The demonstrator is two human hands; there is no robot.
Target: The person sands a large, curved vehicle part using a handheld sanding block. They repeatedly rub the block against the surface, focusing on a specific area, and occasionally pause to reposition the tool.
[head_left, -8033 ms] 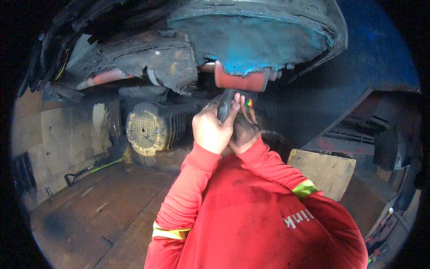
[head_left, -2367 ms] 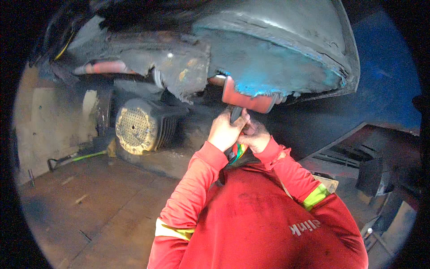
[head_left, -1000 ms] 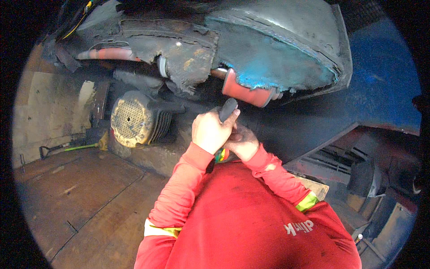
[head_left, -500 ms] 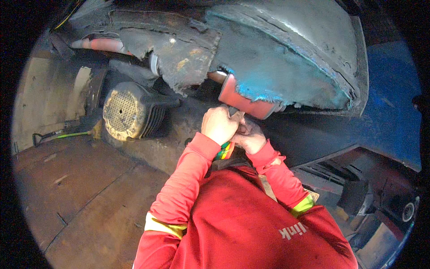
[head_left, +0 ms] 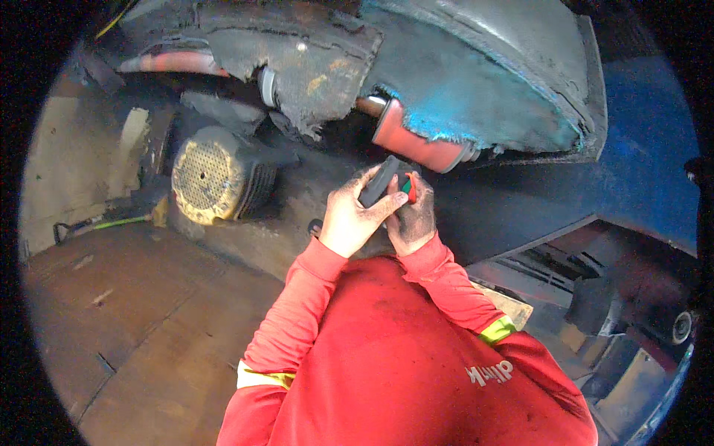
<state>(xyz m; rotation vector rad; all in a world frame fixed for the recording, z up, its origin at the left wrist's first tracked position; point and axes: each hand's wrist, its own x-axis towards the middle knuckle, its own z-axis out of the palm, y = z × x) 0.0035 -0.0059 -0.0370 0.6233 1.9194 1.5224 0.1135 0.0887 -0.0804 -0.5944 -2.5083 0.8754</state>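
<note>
Black oblong piece (head_left: 379, 181) is in my left hand (head_left: 348, 217), clamped between the thumb (head_left: 387, 205) on the near side and the fingers (head_left: 360, 181) behind it. It stands tilted, its upper end leaning to the right. My left thumb reaches across toward my right hand (head_left: 413, 217), its tip right by a small red-and-green patch (head_left: 408, 187) that shows against my right fingers (head_left: 424, 192). Those fingers point upward and bend a little, dark with grime; whether they grip the coloured patch or it is wrapped on them, I can't make out. My two hands are close together, the wrists side by side in red sleeves (head_left: 297, 290).

In this view the upper end of my piece is just below a red belt (head_left: 421, 138) on a roller; the depth between them is unclear. Above the belt hangs a torn dark sheet (head_left: 461, 97), dusted blue along its ragged lower edge. To my left sits a motor (head_left: 207, 176) with a perforated yellowish cover, above the brown floor (head_left: 149, 327).
</note>
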